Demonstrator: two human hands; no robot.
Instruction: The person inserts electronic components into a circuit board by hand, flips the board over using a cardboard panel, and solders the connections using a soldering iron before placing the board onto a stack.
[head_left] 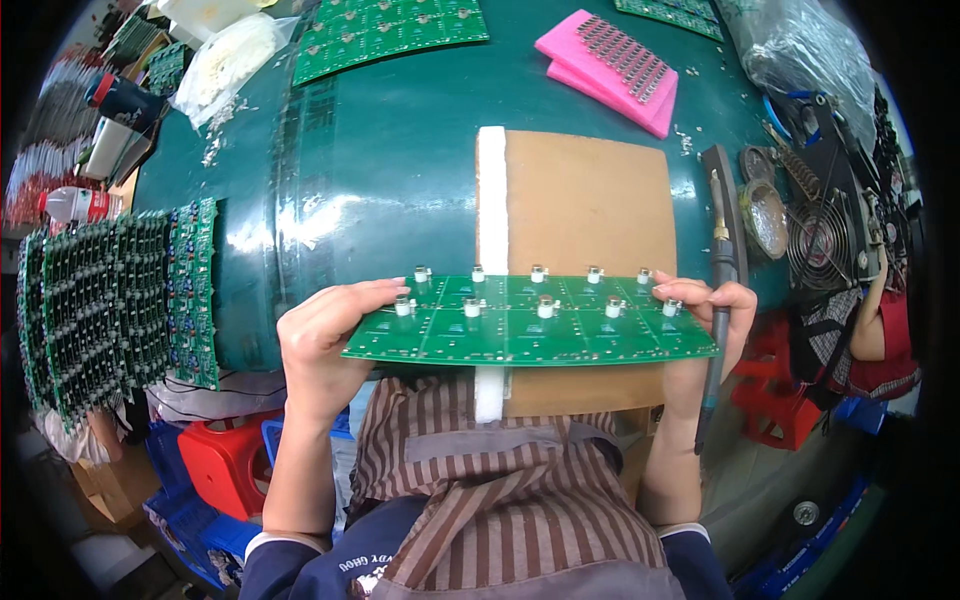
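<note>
White lettering (368,563) stands on the dark blue shirt (395,526).

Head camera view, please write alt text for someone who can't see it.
Two hands hold a green circuit board by its ends, partly over a brown sheet on a green table. Pink foam bearing small parts lies beyond; more boards are lined up at left.

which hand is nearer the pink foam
Right: the right hand holds the green board at its right end, below the pink foam in view; the left hand, on the board's left, is farther.
</note>
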